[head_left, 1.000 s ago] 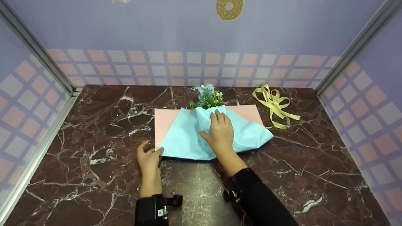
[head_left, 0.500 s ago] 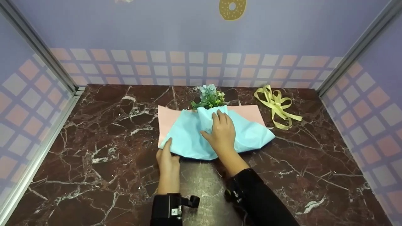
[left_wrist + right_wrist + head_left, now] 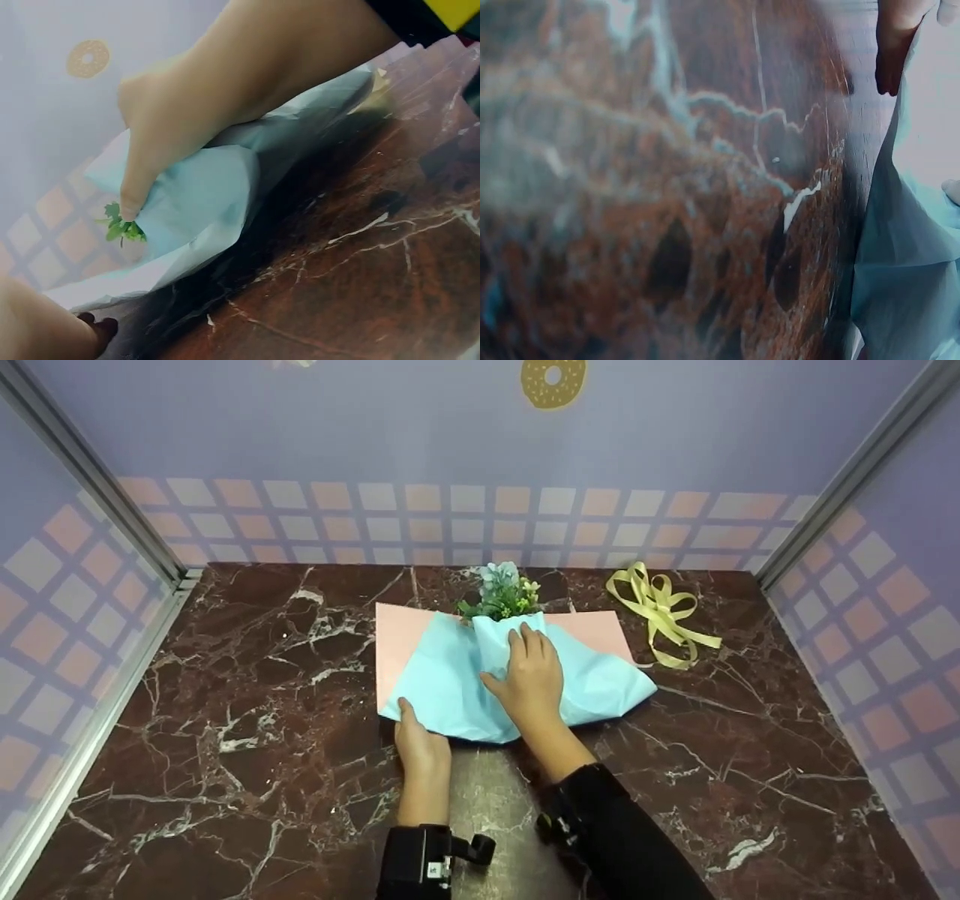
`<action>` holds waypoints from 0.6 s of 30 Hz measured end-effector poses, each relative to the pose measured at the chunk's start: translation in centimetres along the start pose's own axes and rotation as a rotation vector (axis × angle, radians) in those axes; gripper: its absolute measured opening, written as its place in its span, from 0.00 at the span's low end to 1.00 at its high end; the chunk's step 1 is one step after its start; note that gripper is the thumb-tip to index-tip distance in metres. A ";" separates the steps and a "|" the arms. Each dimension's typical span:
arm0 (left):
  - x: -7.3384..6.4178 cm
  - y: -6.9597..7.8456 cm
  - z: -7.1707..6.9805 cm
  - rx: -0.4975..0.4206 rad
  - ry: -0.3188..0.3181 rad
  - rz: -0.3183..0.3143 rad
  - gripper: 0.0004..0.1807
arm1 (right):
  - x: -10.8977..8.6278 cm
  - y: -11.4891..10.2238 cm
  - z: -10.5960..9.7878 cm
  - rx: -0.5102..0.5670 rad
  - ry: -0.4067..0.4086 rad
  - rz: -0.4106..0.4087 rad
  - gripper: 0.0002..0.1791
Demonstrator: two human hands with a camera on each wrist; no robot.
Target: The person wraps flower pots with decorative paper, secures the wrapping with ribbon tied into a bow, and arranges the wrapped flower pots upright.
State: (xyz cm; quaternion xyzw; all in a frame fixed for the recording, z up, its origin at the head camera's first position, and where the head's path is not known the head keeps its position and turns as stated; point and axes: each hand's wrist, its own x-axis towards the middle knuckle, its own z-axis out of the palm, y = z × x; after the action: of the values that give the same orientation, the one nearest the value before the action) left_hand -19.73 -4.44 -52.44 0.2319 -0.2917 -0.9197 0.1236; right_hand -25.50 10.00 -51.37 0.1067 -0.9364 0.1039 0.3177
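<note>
The left hand [image 3: 424, 754] pinches the blue paper [image 3: 446, 675] at its near left edge, thumb on top, fingers below. The right hand [image 3: 534, 679] rests on the folded middle, fingers extended. Pink paper [image 3: 397, 641] shows on both sides; flowers [image 3: 501, 589] poke out beyond the fold. A loose yellow ribbon [image 3: 656, 611] lies to the right on the marble table [image 3: 225, 675].
</note>
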 end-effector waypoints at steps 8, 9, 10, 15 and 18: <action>-1.1 -0.4 0.7 0.041 -0.157 0.087 0.28 | 0.0 0.2 -0.1 0.015 0.006 0.013 0.45; -1.2 -0.4 0.9 0.048 -0.177 0.096 0.28 | 0.0 0.2 -0.1 0.017 0.002 0.016 0.45; -1.3 -0.4 1.1 0.054 -0.198 0.104 0.28 | 0.0 0.2 -0.2 0.017 -0.003 0.019 0.45; -1.6 -0.5 1.7 0.063 -0.320 0.122 0.28 | 0.0 0.1 -0.3 0.021 -0.024 0.028 0.45; -1.7 -0.7 1.9 0.064 -0.405 0.118 0.28 | 0.0 0.1 -0.3 0.024 -0.021 0.028 0.45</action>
State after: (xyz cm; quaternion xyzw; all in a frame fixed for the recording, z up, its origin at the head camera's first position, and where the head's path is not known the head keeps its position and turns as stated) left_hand -19.34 -2.38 -50.84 0.0285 -0.3526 -0.9290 0.1085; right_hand -25.33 10.17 -51.12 0.0985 -0.9398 0.1185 0.3050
